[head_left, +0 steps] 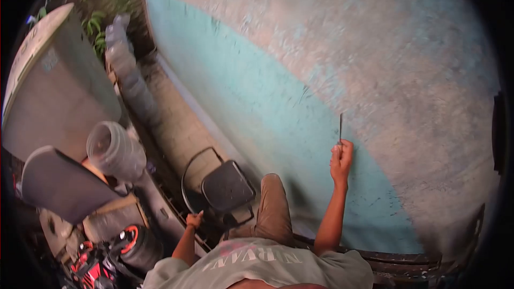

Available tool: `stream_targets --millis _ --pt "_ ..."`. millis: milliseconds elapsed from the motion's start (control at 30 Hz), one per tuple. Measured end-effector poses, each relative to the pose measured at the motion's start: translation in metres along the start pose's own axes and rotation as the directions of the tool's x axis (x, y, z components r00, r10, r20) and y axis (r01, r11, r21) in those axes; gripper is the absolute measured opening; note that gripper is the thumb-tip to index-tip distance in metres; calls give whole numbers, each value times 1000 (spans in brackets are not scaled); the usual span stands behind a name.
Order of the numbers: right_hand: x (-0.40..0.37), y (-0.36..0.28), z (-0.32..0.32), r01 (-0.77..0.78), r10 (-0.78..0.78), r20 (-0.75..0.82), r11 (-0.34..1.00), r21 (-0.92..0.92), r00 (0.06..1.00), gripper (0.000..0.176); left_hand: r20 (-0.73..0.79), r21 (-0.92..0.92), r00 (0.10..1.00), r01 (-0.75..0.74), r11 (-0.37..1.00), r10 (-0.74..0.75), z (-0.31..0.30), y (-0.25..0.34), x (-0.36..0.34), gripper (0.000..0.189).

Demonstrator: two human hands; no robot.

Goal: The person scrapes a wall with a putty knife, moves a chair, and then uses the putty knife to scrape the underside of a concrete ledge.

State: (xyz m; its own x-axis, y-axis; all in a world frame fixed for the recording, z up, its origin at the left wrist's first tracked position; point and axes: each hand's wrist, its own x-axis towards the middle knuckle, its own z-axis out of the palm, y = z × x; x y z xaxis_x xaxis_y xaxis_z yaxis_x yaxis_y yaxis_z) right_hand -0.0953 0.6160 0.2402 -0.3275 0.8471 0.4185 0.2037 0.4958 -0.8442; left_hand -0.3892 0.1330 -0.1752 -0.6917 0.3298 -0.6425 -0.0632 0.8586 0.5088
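Note:
My right hand [341,161] is raised in front of the wall, its fingers closed round the handle of a thin-bladed scraper [340,127]. The blade shows edge-on and points up, overlapping the border between turquoise paint and bare plaster on the wall [257,107]. Low on the left, my left hand [195,219] hangs by the black chair [227,186], nothing visible in it and a finger stretched out to the right. My bent knee [274,195] lies between the chair and the wall.
A large pale tank [64,80] stands at the left, with stacked clear plastic tubs [115,150] and a grey curved panel [64,184] below it. A red and black machine [99,270] sits lower left. Several clear bottles [128,69] line the ledge near plants.

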Motion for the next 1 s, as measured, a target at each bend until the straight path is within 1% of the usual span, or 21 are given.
stream_targets --millis 67,100,133,167,200,267,333,367,400,433,467,500,533,567,600,667,733,833,933,967,1000 --pt "2 -45 -11 203 -209 -157 978 -53 965 34 -49 -359 998 -41 932 25 8 -2 21 47" --pt "3 -60 -14 295 -308 -228 951 -92 924 38 -77 -408 996 -73 910 46 0 20 19 41" --pt "7 -65 -22 345 -395 -257 913 -220 882 37 -104 -454 993 -104 885 63 -7 35 18 36" --pt "14 -66 -34 378 -478 -275 859 -346 834 37 -221 -403 958 -261 877 184 -8 47 37 26" --pt "21 -71 -44 391 -553 -281 793 -467 785 37 -312 -323 890 -429 844 333 -21 72 50 26" --pt "39 -96 -60 407 -589 -317 775 -484 744 35 -440 -104 678 -689 717 588 -70 151 58 27" --pt "66 -136 -82 461 -689 -254 668 -584 678 34 -434 35 549 -782 622 714 -146 257 38 28" --pt "81 -159 -94 475 -712 -238 642 -601 661 34 -521 147 314 -883 445 794 -179 309 33 30" --pt "99 -184 -105 487 -734 -221 613 -622 642 33 -517 93 272 -925 369 812 -214 357 22 29" --pt "122 -212 -114 514 -798 -213 541 -666 564 32 -500 77 221 -952 297 837 -254 411 -17 27" --pt "145 -242 -124 532 -854 -197 464 -708 482 31 -518 89 94 -982 164 850 -285 457 -43 25" --pt "163 -277 -130 513 -880 -192 417 -750 434 30 -500 191 -35 -979 70 865 -315 499 -79 26" --pt "186 -297 -151 406 -849 -221 439 -802 481 32 -485 233 -118 -972 -2 866 -337 535 -106 26" --pt "207 -328 -158 383 -876 -268 427 -819 401 37 -469 276 -201 -958 -73 860 -356 567 -129 26" --pt "233 -353 -174 385 -919 -245 357 -851 309 38 -465 278 -221 -956 -95 857 -370 595 -148 27" --pt "276 -404 -195 319 -951 -239 293 -901 197 36 -456 147 -214 -975 -164 864 -391 647 -173 27" --pt "314 -441 -218 197 -932 -268 318 -928 244 37 -451 60 -207 -977 -202 868 -398 689 -192 28" --pt "360 -464 -256 36 -900 -204 235 -971 385 39 -470 128 -320 -947 -296 823 -397 743 -186 31" --pt "373 -474 -251 -12 -912 -94 97 -995 399 35 -637 -29 -281 -922 -386 718 -386 821 -156 33" --pt "369 -482 -235 -131 -884 -165 119 -984 437 38 -691 12 -332 -894 -448 642 -383 854 -153 33" --pt "378 -484 -240 -142 -909 -138 89 -986 392 38 -739 58 -379 -860 -508 557 -382 890 -157 33"
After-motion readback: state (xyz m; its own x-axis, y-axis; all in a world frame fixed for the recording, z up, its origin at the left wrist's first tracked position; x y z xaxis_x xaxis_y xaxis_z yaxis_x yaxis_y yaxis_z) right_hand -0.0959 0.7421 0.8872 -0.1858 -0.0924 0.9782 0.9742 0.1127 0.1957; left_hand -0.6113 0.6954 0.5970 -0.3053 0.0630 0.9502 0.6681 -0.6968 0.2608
